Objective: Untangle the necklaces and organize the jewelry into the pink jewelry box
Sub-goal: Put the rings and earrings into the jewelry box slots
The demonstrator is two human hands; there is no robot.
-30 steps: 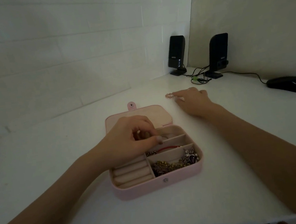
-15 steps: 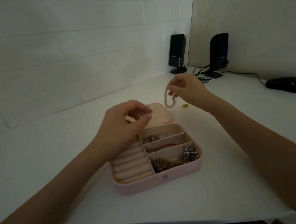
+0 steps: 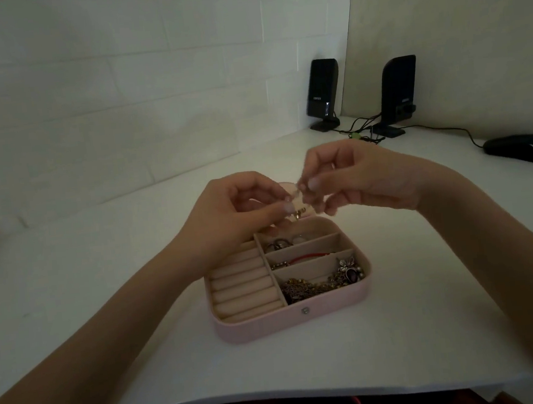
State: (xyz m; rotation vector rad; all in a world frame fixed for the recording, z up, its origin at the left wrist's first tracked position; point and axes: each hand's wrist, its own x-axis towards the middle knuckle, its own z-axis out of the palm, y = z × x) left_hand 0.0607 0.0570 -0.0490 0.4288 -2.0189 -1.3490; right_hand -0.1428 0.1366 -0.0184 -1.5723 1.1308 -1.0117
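The open pink jewelry box [image 3: 270,323] lies on the white desk in front of me. Ring rolls fill its left half. On its right, the far compartment holds rings [image 3: 282,243], the middle one a red bracelet [image 3: 306,258], and the near one tangled gold chains [image 3: 302,288] beside a dark flower brooch [image 3: 350,270]. Above the box's far edge my left hand [image 3: 237,214] and my right hand [image 3: 354,180] meet. Both pinch a small pale beaded bracelet [image 3: 296,195] between fingertips. A small gold piece [image 3: 298,214] hangs under my left fingers.
Two black speakers [image 3: 322,93] [image 3: 399,91] with cables stand at the back right against the wall. A black mouse [image 3: 522,148] lies at the far right. The desk's front edge runs along the bottom of the view.
My right hand lifted the beaded bracelet from the desk and brought it left over the box. My left hand rose out of the far compartment and took hold of it too.
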